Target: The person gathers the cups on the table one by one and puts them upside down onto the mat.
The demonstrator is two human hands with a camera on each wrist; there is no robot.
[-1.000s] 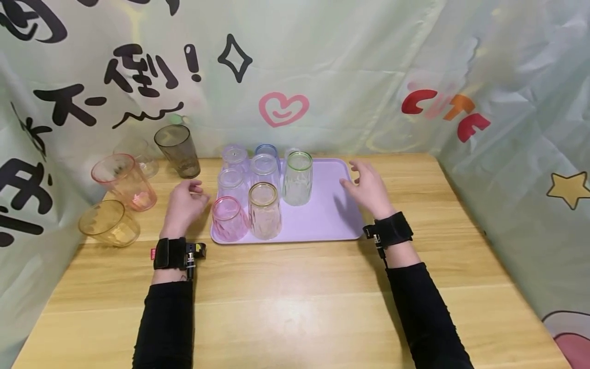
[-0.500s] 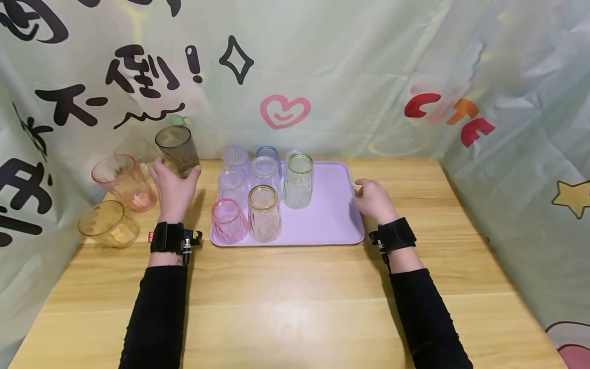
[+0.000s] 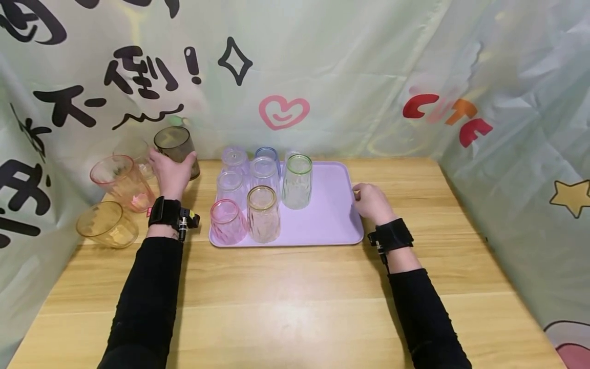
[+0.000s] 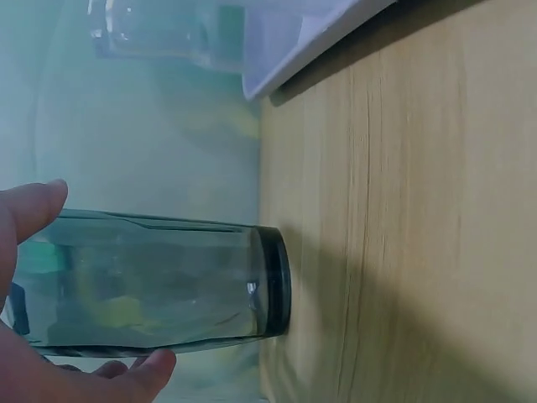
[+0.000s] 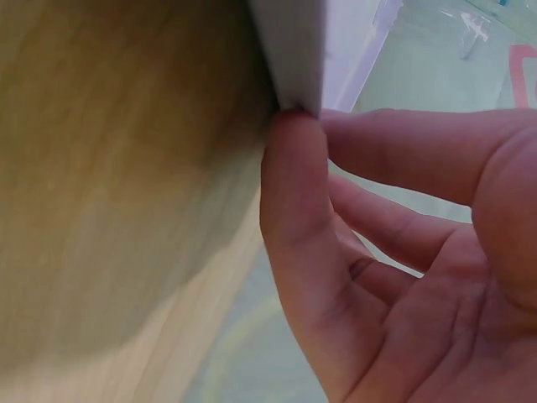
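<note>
A tall smoky-grey glass (image 3: 175, 144) stands upright on the table at the back left. My left hand (image 3: 171, 173) holds it around the side, thumb to the right, fingers to the left. Seen from the left wrist, the glass (image 4: 151, 281) has its thick base on the wood. At the lilac tray (image 3: 322, 220), my right hand (image 3: 372, 202) pinches the right rim between thumb and finger; the right wrist view shows the tray edge (image 5: 295, 59) at the fingertips. Several upside-down glasses sit on the tray, among them a green-rimmed glass (image 3: 297, 184), an amber-rimmed glass (image 3: 264, 218) and a pink glass (image 3: 229, 225).
Left of my left hand stand an orange-pink glass (image 3: 123, 182) and a yellow glass (image 3: 108, 225), with a clear glass (image 3: 138, 151) partly hidden behind. A printed cloth backdrop (image 3: 345, 77) rises behind the table (image 3: 286, 302).
My left hand has moved from beside the tray to the smoky-grey glass and taken hold of it. My right hand has come down onto the tray's right rim and pinches it.
</note>
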